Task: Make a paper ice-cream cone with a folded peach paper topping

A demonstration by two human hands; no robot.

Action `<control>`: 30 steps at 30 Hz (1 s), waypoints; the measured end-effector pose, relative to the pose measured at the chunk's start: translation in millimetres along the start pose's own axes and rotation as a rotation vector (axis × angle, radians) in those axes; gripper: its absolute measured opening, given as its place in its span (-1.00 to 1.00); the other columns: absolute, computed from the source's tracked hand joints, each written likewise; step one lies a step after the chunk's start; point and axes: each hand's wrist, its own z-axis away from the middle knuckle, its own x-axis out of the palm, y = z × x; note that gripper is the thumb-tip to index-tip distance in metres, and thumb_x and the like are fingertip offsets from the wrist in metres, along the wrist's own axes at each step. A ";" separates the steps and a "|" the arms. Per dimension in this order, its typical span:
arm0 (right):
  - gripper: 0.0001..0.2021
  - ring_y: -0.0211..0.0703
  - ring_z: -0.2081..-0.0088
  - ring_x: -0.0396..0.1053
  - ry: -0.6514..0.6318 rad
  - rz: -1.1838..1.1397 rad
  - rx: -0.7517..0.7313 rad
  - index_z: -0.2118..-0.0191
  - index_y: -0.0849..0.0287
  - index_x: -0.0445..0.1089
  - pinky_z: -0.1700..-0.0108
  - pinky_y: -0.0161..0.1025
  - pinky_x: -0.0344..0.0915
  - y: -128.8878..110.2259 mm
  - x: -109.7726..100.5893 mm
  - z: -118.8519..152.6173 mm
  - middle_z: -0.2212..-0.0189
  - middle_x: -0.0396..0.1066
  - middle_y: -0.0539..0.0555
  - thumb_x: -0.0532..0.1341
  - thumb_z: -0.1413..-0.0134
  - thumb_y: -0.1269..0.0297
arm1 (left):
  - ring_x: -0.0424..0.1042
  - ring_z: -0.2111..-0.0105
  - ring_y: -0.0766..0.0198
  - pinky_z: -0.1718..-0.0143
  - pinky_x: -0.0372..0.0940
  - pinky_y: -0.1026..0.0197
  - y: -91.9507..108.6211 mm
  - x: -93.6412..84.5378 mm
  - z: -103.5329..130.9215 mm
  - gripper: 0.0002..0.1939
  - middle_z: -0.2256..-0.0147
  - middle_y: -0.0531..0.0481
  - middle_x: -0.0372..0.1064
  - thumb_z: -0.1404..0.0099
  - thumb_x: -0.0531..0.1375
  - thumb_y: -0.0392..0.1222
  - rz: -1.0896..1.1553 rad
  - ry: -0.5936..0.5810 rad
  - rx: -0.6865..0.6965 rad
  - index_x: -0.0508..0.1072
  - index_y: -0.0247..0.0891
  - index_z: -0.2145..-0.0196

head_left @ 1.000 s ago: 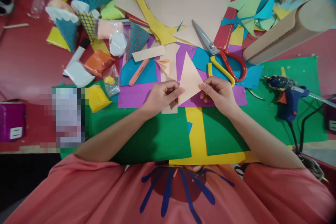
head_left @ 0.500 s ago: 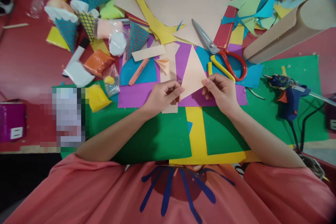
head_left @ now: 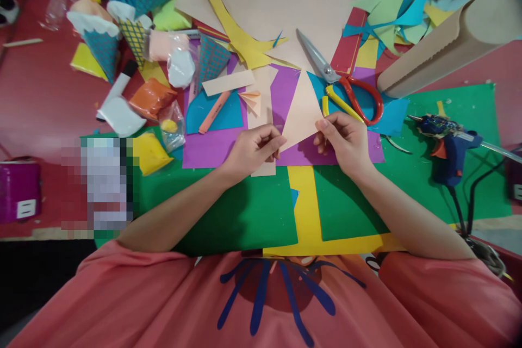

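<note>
A peach paper triangle (head_left: 300, 114) is held between my two hands, its tip pointing away from me. My left hand (head_left: 261, 147) pinches its lower left corner. The lower right corner is between the thumb and fingers of my right hand (head_left: 341, 137). Under the triangle lies a purple sheet (head_left: 212, 147). Just beyond my right hand rest large scissors (head_left: 342, 84) with one red and one yellow handle. Near my left hand are a small pleated peach paper piece (head_left: 252, 101), a peach paper strip (head_left: 228, 82) and an orange highlighter (head_left: 215, 112).
Paper ice-cream cones (head_left: 99, 46) and clay packets (head_left: 151, 99) crowd the left side. A blue glue gun (head_left: 451, 155) lies on the green sheet (head_left: 485, 119) at right. A rolled beige sheet (head_left: 424, 46) leans behind it. Paper scraps (head_left: 391, 11) pile at the back.
The paper triangle has tilted very slightly and its tip sits a little further right. Both hands keep their hold on it almost in place.
</note>
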 end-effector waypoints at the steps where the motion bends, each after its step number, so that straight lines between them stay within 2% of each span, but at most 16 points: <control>1: -0.65 -0.41 0.69 0.27 0.001 0.000 0.003 0.48 0.14 0.30 0.65 -0.38 0.20 0.1 0.0 0.1 0.65 0.37 -0.09 0.29 0.01 -0.05 | 0.32 0.69 0.50 0.66 0.21 0.46 0.1 -0.1 0.1 -0.56 0.68 0.12 0.29 -0.18 0.23 0.16 0.000 -0.001 -0.003 0.27 -0.26 0.56; 13: -0.64 -0.44 0.74 0.26 0.076 -0.017 -0.062 0.52 0.16 0.32 0.72 -0.44 0.17 0.8 0.3 0.8 0.70 0.36 -0.13 0.31 0.03 -0.03 | 0.30 0.66 0.51 0.61 0.24 0.46 1.3 -1.3 1.2 -0.54 0.65 0.12 0.28 -0.27 0.12 0.16 -0.029 -0.068 -0.040 0.26 -0.27 0.57; 22: -0.67 -0.43 0.74 0.27 0.105 -0.040 -0.088 0.53 0.16 0.34 0.72 -0.45 0.19 1.6 -0.9 0.8 0.70 0.37 -0.12 0.31 0.01 0.01 | 0.34 0.63 0.49 0.59 0.26 0.45 0.3 -1.6 1.4 -0.61 0.62 0.11 0.32 -0.23 0.19 0.09 -0.024 -0.081 -0.050 0.29 -0.28 0.53; 30: -0.68 -0.42 0.73 0.27 0.118 0.005 -0.105 0.52 0.17 0.35 0.71 -0.44 0.21 0.0 -1.3 1.6 0.70 0.37 -0.10 0.30 -0.01 0.02 | 0.32 0.66 0.51 0.60 0.24 0.47 -0.9 -1.0 1.4 -0.59 0.64 0.12 0.31 -0.28 0.14 0.09 -0.046 -0.087 -0.017 0.28 -0.29 0.54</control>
